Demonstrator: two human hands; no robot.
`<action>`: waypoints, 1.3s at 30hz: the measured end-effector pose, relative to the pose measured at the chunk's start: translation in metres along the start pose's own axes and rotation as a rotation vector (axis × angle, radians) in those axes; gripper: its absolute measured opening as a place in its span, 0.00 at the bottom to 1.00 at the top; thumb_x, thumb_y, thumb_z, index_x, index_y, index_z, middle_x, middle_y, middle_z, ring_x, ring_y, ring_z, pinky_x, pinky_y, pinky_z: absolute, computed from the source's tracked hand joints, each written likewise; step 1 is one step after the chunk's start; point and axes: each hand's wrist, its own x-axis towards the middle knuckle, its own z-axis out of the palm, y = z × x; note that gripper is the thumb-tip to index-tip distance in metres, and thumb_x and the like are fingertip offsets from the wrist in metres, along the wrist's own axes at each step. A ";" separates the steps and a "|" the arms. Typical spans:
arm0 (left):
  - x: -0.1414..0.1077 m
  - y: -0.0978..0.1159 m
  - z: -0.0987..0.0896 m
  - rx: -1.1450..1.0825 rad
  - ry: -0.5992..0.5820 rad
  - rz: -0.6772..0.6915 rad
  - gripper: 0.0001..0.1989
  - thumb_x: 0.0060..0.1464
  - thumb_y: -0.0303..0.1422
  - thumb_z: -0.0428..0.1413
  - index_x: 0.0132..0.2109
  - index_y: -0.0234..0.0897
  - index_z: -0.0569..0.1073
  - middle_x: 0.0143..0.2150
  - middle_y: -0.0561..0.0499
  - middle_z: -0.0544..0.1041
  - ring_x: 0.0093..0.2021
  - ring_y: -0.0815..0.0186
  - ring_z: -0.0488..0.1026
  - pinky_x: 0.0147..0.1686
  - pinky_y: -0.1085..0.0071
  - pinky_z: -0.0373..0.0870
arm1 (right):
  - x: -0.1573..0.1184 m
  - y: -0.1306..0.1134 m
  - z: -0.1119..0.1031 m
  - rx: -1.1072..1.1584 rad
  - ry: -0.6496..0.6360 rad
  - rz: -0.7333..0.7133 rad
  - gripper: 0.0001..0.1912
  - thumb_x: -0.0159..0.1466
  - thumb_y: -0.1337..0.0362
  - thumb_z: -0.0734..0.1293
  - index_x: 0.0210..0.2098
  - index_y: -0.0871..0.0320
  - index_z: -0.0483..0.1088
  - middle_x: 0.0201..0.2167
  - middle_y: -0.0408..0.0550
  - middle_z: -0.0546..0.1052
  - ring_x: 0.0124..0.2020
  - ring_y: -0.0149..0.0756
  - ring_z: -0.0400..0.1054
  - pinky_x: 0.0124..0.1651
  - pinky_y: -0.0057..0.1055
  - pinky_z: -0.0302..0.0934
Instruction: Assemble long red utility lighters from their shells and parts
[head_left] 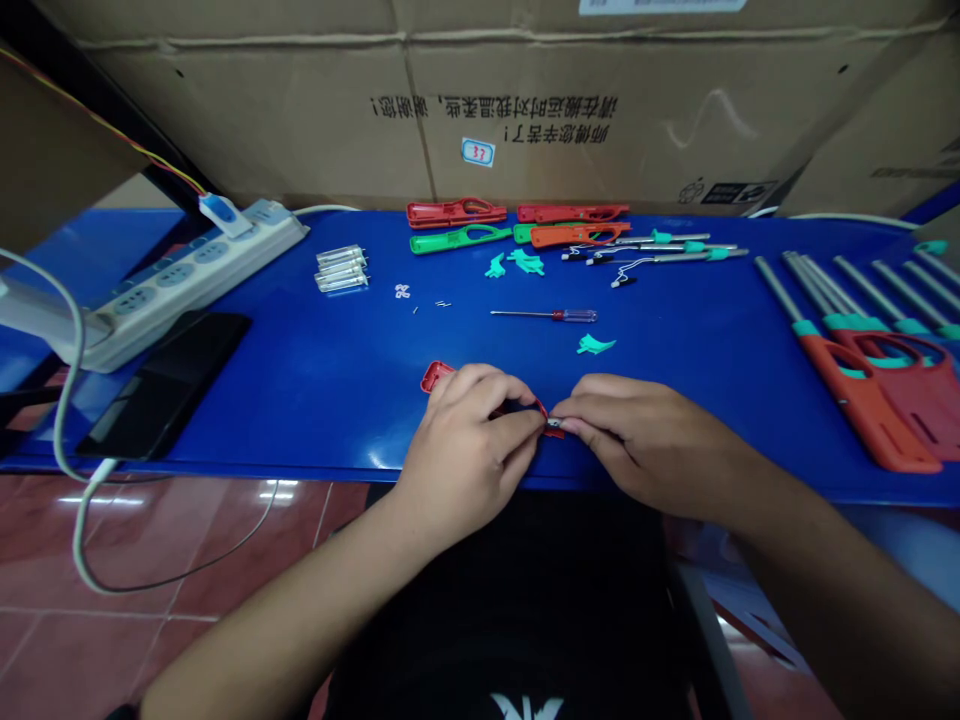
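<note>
My left hand [469,450] grips a red plastic utility-lighter handle shell [438,377] near the table's front edge. Only its looped end and a thin strip near the fingers show; the rest is hidden by my hand. My right hand [637,443] pinches a small metal part [553,424] between thumb and fingers, right at the shell's far end. Both hands meet there, fingertips almost touching. A small screwdriver with a clear handle [544,315] lies beyond them, beside a loose teal plastic piece [596,345].
The blue table [300,400] holds red, green and orange lighter shells [454,212], metal lighter tubes with wires [667,250], small parts and assembled orange lighters [862,400] at right. A power strip [180,280] and a black tablet [161,380] sit at left. Cardboard boxes stand behind.
</note>
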 end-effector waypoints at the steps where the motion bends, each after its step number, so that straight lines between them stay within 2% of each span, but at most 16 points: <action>1: 0.000 0.001 0.001 0.004 -0.002 0.007 0.07 0.63 0.30 0.56 0.42 0.41 0.81 0.45 0.49 0.79 0.48 0.59 0.70 0.49 0.58 0.66 | 0.000 0.000 0.000 -0.011 -0.002 -0.004 0.16 0.72 0.68 0.56 0.38 0.58 0.76 0.34 0.48 0.77 0.37 0.35 0.71 0.42 0.32 0.63; 5: 0.003 0.003 0.001 0.019 0.001 0.009 0.08 0.64 0.29 0.56 0.41 0.39 0.80 0.43 0.49 0.79 0.46 0.60 0.70 0.47 0.60 0.66 | 0.001 0.000 0.001 -0.030 0.005 0.005 0.17 0.72 0.68 0.56 0.38 0.57 0.76 0.34 0.48 0.76 0.36 0.35 0.71 0.42 0.32 0.64; 10: 0.004 -0.001 -0.006 -0.019 -0.016 -0.047 0.07 0.62 0.31 0.56 0.44 0.38 0.79 0.47 0.48 0.78 0.51 0.59 0.70 0.51 0.60 0.67 | -0.004 0.001 0.006 -0.099 -0.004 0.084 0.16 0.72 0.68 0.56 0.39 0.59 0.75 0.36 0.51 0.75 0.39 0.38 0.70 0.46 0.35 0.65; 14: 0.004 -0.005 -0.011 -0.054 -0.092 -0.088 0.08 0.60 0.32 0.58 0.46 0.38 0.79 0.49 0.48 0.77 0.52 0.59 0.71 0.54 0.59 0.67 | -0.011 0.000 0.013 -0.181 0.069 0.069 0.14 0.70 0.71 0.57 0.41 0.60 0.75 0.39 0.53 0.75 0.42 0.40 0.70 0.48 0.37 0.65; 18: 0.004 -0.008 -0.011 -0.070 -0.169 -0.093 0.13 0.60 0.33 0.59 0.52 0.39 0.77 0.51 0.49 0.77 0.52 0.59 0.71 0.55 0.58 0.66 | -0.014 -0.003 0.017 -0.223 0.136 0.072 0.14 0.70 0.70 0.58 0.44 0.62 0.75 0.38 0.53 0.74 0.39 0.40 0.69 0.44 0.37 0.65; 22: 0.006 -0.010 -0.009 -0.096 -0.192 -0.104 0.09 0.62 0.33 0.58 0.48 0.43 0.79 0.49 0.52 0.79 0.51 0.59 0.72 0.54 0.57 0.66 | -0.013 -0.003 0.019 -0.272 0.175 0.093 0.13 0.70 0.69 0.59 0.42 0.61 0.76 0.36 0.51 0.74 0.38 0.39 0.69 0.42 0.36 0.63; 27: 0.008 -0.009 -0.009 -0.104 -0.186 -0.147 0.08 0.61 0.33 0.60 0.46 0.45 0.80 0.46 0.51 0.79 0.48 0.59 0.71 0.51 0.57 0.66 | -0.015 -0.005 0.018 -0.228 0.177 0.115 0.14 0.71 0.67 0.59 0.41 0.60 0.76 0.37 0.50 0.74 0.38 0.38 0.69 0.43 0.36 0.63; 33: 0.009 -0.009 -0.008 -0.122 -0.174 -0.147 0.10 0.61 0.33 0.59 0.50 0.44 0.78 0.47 0.50 0.79 0.49 0.59 0.71 0.50 0.59 0.66 | -0.017 -0.008 0.018 -0.187 0.137 0.125 0.14 0.72 0.67 0.58 0.46 0.58 0.76 0.39 0.51 0.74 0.40 0.39 0.68 0.45 0.38 0.62; 39: 0.008 -0.009 -0.008 -0.111 -0.187 -0.147 0.07 0.61 0.32 0.59 0.46 0.42 0.78 0.46 0.51 0.79 0.49 0.59 0.71 0.49 0.60 0.66 | -0.018 -0.008 0.023 -0.106 0.221 0.163 0.13 0.71 0.66 0.61 0.41 0.57 0.79 0.36 0.50 0.75 0.37 0.37 0.68 0.42 0.37 0.63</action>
